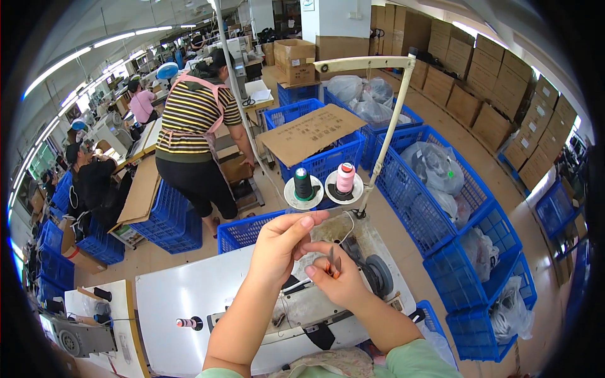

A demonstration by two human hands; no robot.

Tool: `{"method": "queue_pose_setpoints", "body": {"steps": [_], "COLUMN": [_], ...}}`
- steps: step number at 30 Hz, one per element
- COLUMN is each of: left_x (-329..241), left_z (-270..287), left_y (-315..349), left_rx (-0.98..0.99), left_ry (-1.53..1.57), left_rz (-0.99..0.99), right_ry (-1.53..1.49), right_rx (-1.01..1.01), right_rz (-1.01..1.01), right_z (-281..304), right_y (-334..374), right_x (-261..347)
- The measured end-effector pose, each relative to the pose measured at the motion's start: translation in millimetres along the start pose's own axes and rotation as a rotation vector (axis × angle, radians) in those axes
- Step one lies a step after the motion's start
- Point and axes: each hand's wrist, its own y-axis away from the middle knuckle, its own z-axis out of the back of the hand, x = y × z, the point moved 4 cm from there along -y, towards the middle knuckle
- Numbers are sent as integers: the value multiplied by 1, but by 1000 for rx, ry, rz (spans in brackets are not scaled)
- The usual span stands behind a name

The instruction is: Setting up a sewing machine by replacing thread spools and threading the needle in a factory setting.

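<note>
My left hand point(283, 239) is raised over the sewing machine point(309, 305), thumb and forefinger pinched together. Whatever lies between those fingertips is too fine to make out. Close beside it, lower and to the right, my right hand point(337, 280) grips small thread snips point(333, 263) with orange on the handle, blades pointing up. Just beyond the hands stand a dark green thread cone point(301, 184) and a pink thread cone point(345, 179) on round white holders. A piece of black fabric point(321, 336) lies at the machine's near side.
The white tabletop point(183, 283) carries a small pink spool point(188, 323) at left. A cream metal pole point(392, 126) rises behind the cones. Blue crates point(416, 195) with plastic-bagged goods line the right. A person in a striped shirt point(195, 120) bends beyond the table.
</note>
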Motion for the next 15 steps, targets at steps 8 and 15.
{"method": "queue_pose_setpoints", "body": {"steps": [8,15], "left_x": [-4,-42], "left_z": [75,118], "left_y": [7,54], "left_rx": [-351,-474], "left_ry": [-206,-484], "left_rz": [-244,-259], "right_ry": [27,80], "right_rx": [-251,-344], "right_rz": [56,85], "right_z": [33,55], "right_y": [-2,-6], "right_x": [-3,11]}}
